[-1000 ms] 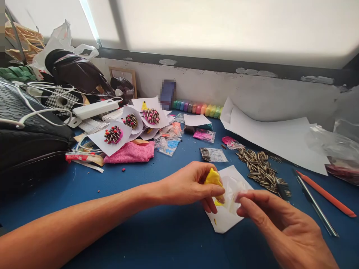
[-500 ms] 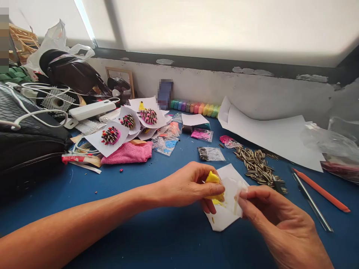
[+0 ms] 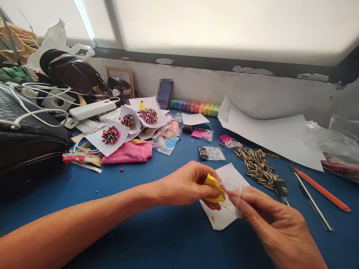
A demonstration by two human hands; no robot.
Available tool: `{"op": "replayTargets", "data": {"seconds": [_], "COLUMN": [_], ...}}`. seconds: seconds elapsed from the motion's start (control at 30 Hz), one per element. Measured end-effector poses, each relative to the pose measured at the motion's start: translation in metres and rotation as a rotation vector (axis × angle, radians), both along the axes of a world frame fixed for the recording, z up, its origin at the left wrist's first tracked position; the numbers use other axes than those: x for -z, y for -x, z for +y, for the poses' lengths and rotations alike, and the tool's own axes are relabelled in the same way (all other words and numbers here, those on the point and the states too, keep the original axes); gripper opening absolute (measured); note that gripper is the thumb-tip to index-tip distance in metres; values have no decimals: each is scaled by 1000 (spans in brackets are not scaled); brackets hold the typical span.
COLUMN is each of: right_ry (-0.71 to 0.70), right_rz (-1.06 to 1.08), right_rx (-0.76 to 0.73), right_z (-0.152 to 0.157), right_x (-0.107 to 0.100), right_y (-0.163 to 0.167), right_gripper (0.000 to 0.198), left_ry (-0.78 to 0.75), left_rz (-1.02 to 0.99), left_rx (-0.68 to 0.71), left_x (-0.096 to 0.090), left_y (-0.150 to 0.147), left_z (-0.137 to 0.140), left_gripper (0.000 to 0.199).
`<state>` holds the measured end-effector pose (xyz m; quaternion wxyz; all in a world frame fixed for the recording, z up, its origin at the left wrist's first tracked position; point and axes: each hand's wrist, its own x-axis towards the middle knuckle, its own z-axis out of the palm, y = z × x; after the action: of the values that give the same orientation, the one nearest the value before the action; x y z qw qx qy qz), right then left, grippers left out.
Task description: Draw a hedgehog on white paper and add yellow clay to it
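A soft lump of yellow modelling clay point(image 3: 214, 186) is pinched between the thumb and fingers of my left hand point(image 3: 193, 186). From its right side runs a clear plastic wrapper point(image 3: 238, 200), smeared with yellow in places. My right hand point(image 3: 266, 213) pinches this wrapper close to the clay, thumb against index finger. Both hands are over a white paper sheet point(image 3: 221, 220) with a small yellow scrap on it. Part of the clay is hidden by my left fingers.
Striped sunflower seeds point(image 3: 258, 166) lie in a heap at right, near an orange tool point(image 3: 322, 190) and a metal-coloured knife point(image 3: 314, 201). Clay hedgehogs with seed spines point(image 3: 110, 135) sit on papers beside a pink cloth point(image 3: 129, 152). A bag of black clay point(image 3: 211, 153) lies ahead.
My right hand has moved left, its fingertips now right beside the yellow clay. The wrapper has shifted with it. More of a dark-handled tool shows by the seeds.
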<state>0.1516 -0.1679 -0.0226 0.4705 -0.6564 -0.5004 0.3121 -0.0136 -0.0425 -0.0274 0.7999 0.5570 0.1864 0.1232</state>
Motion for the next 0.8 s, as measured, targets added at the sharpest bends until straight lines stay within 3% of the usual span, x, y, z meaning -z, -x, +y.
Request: {"op": "replayTargets", "data": {"seconds": [0.23,0.4,0.53,0.7,0.8], "right_ry": [-80,16,16,25,-42], "right_rz": [-102,-131,-190,-242,-237], "right_rx": [-22,-40,-89,-150,-90], "right_z": [1,0,0,-1,-3], "right_x": [4,9,7,3,2], "right_y": [-3,-8,-8,-6,-1], "right_gripper": [22,25,24,20,19], "left_ry": [-109,-67,-55,-37,-10], "left_rz": [79,14,7,16,-1], "left_rx": [56,61,43,13,4], "left_x": [-4,0,0,-3,-3], "left_y": [1,0,-1,-1,-1], "left_z": [-1,-2,-2,-4,-6], "left_gripper": [48,30,15,13,15]}}
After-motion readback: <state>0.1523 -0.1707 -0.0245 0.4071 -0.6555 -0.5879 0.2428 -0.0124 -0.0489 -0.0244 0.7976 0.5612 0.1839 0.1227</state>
